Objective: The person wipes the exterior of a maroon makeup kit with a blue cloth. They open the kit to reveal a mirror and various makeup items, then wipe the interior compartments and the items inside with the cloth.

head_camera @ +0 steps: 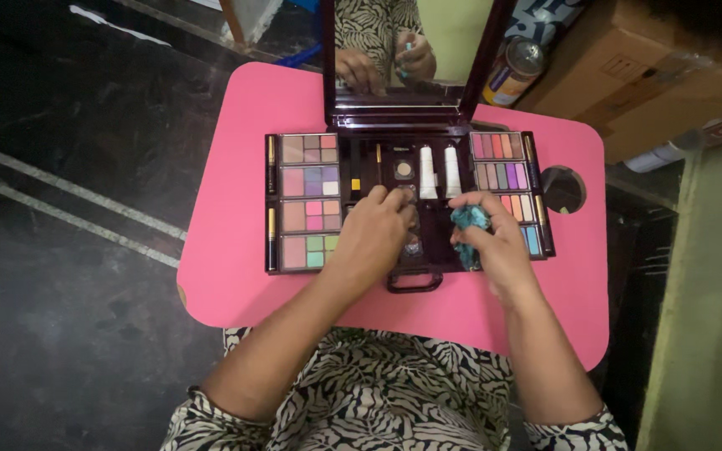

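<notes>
An open dark makeup case (353, 167) lies on a pink lap table (236, 276). Its side trays fan out with coloured eyeshadow pans on the left (311, 200) and on the right (501, 159). My left hand (373, 234) rests over the case's middle section, fingertips on a small item I cannot make out. My right hand (495, 238) is closed around a crumpled teal cloth (470, 221) just right of the middle. Two white tubes (439, 171) stand upright in the middle section beyond my fingers. The raised lid holds a mirror (403, 46) reflecting both hands.
A round cup hole (563, 189) is cut in the table's right side. Cardboard boxes (653, 75) and a tin can (513, 71) stand at the back right. Dark stone floor (68, 209) lies to the left. My patterned clothing (378, 401) fills the bottom.
</notes>
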